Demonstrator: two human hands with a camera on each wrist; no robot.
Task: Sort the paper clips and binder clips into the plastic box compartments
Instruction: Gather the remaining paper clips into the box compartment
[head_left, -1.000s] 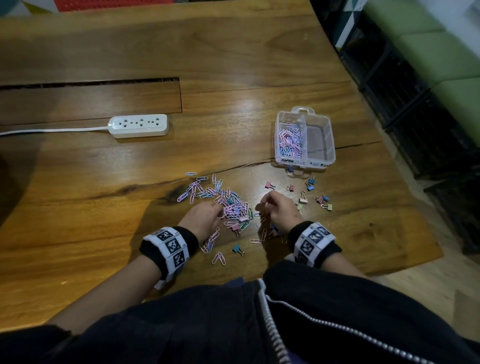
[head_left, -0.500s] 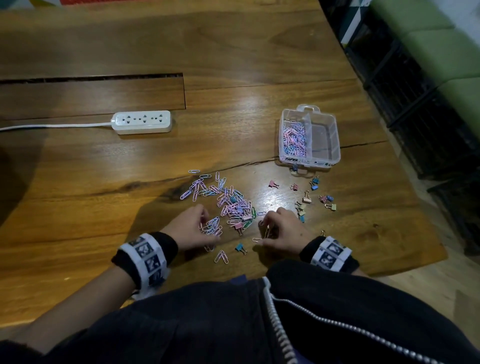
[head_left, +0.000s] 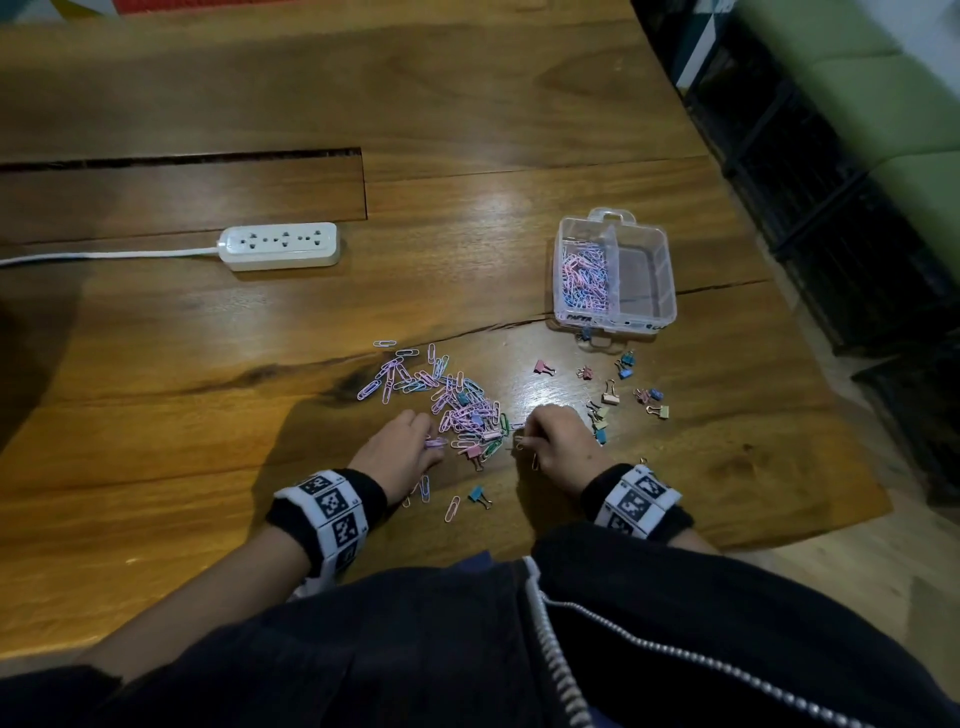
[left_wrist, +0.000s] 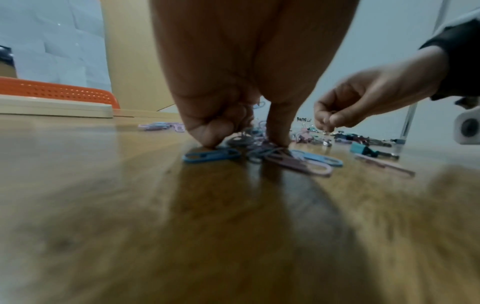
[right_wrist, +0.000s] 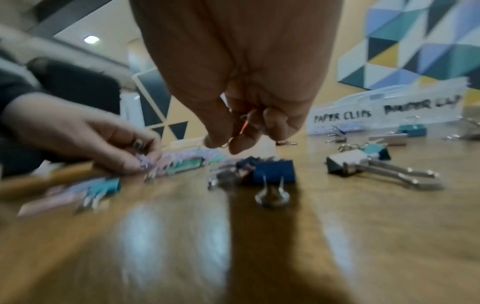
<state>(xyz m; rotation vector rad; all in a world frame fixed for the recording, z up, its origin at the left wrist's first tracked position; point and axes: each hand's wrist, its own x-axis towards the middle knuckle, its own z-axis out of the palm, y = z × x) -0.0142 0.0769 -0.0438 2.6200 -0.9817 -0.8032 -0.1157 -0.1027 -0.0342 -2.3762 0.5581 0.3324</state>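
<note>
A loose pile of pink, purple and blue paper clips (head_left: 460, 410) lies on the wooden table in front of me. My left hand (head_left: 434, 441) is at the pile's near left edge, fingers curled, pinching a few purple paper clips (right_wrist: 145, 162) against the table. My right hand (head_left: 522, 439) is at the pile's near right edge and pinches a small wire clip (right_wrist: 244, 125) between thumb and fingers; what kind of clip is unclear. Several binder clips (head_left: 610, 399) lie scattered to the right. The clear plastic box (head_left: 641, 280) stands beyond them, with paper clips (head_left: 584, 278) in its left compartment.
A white power strip (head_left: 283, 246) with its cord lies at the back left, near a slot in the tabletop (head_left: 182, 156). A blue binder clip (right_wrist: 275, 170) lies just below my right hand. The table's edge curves down the right side; dark racks stand beyond.
Both hands have drawn back toward my body, from over the pile to its near edge. My left hand now has purple paper clips under its fingers.
</note>
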